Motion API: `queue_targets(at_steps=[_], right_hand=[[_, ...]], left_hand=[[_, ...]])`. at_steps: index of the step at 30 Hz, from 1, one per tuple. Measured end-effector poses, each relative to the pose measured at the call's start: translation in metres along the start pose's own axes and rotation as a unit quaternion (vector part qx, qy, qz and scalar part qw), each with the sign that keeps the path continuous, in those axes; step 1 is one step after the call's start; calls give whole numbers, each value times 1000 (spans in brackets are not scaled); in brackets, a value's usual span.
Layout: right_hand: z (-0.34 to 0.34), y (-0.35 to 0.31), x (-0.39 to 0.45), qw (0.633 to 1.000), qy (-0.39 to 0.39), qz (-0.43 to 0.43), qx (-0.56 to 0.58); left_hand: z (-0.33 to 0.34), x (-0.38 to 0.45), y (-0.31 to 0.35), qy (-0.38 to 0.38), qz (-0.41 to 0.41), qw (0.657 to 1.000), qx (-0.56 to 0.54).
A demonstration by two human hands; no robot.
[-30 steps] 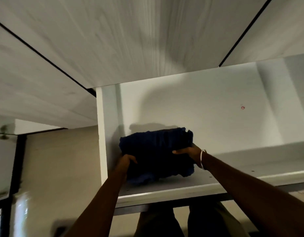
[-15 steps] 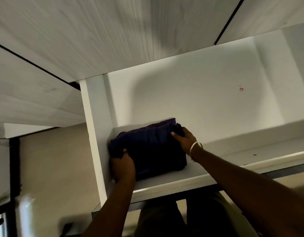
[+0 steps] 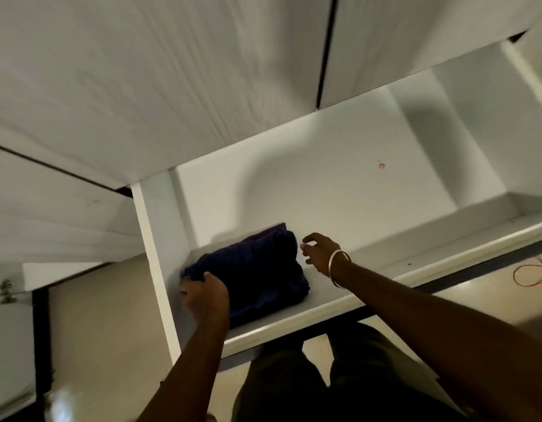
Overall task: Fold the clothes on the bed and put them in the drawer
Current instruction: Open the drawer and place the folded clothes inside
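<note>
My left hand point(image 3: 204, 296) curls over the near left edge of the folded dark blue cloth point(image 3: 257, 269). My right hand point(image 3: 320, 254) has let go since a moment ago, fingers loosely spread beside it. The soft bundle lies in the smooth white drawer point(image 3: 339, 306), left corner.

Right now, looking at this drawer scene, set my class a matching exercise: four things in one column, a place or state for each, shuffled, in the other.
Things
1. cloth
2. left hand
3. right hand
4. drawer

States
A. pulled open, white inside
B. folded, lying in the drawer's left corner
C. off the cloth, fingers loosely curled, bangle on wrist
D. on the cloth's left edge

Pairs: 1-B, 2-D, 3-C, 4-A
</note>
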State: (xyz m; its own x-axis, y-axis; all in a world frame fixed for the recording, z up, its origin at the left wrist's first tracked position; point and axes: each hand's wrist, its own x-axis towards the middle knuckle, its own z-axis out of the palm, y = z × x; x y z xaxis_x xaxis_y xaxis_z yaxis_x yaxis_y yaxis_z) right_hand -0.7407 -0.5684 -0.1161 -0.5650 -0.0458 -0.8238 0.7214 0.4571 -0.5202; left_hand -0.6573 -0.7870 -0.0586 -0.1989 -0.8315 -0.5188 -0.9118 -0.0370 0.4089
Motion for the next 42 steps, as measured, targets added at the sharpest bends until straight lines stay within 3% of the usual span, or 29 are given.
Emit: queue_targets(at_steps=[3,7,12,19,25,32,36,40,42], right_hand=[[-24,-5,-24,999,27,-19,35],[-59,-3,-74,983,93,-44,149],[-93,42,-138,949,177,-40,258],[-140,161,-238,864,332,-22,379],[-160,320,-325,743,448,21,497],[-127,493,-406,609,497,109,608],[-89,569,-440,504,530,146,666],[-43,611,-468,363,592,194,692],[-20,619,-474,313,616,236,684]], left_hand=[[9,-26,25,-83,103,991,32],[25,-75,52,-221,235,945,56],[46,-149,66,-326,346,874,97],[70,-279,37,-437,471,747,171],[107,-406,-37,-496,565,605,263],[145,-521,-178,-535,576,500,364],[155,-568,-264,-543,583,407,446],[153,-600,-337,-549,599,289,508],[150,-609,-361,-556,601,242,521]])
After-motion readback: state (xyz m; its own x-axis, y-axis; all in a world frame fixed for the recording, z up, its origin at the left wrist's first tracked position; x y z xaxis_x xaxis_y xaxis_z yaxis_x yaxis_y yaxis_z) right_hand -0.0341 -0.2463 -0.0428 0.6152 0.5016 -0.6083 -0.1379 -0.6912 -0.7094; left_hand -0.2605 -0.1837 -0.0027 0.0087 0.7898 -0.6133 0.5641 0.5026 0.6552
